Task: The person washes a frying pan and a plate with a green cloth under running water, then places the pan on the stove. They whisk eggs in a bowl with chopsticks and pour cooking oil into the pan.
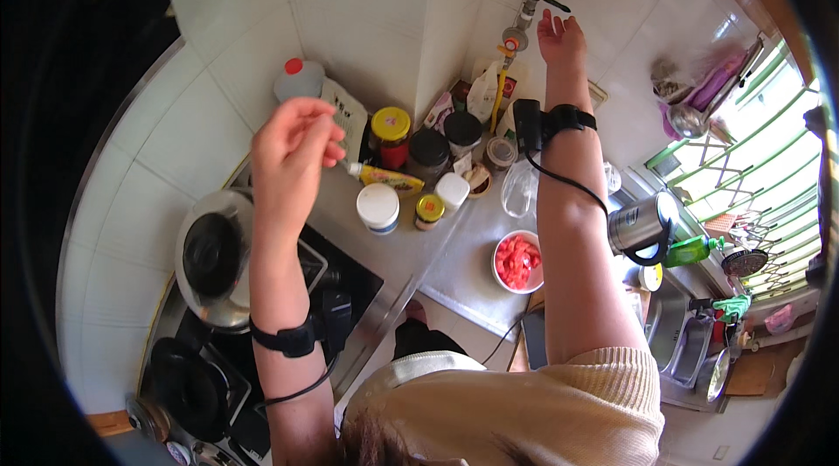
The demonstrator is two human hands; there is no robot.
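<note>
My left hand (295,145) is raised above the counter beside the stove, its fingers loosely curled with nothing seen in them. Below it lie a yellow squeeze bottle (390,180), a white-lidded tub (378,207) and a jar with a yellow lid (390,125). My right hand (562,40) reaches up by the tiled wall, fingers apart, near the dark lever (556,3) of a wall pipe; whether a fingertip touches the lever is unclear. A white bowl of cut red fruit or vegetable (518,261) stands on the metal counter under my right arm.
A lidded pan (213,256) and a black frying pan (187,387) stand on the stove at left. A yellow gas hose (499,96) runs down from the pipe valve. A steel kettle (639,225), green bottle (687,251) and sink (667,328) are at right, by a barred window.
</note>
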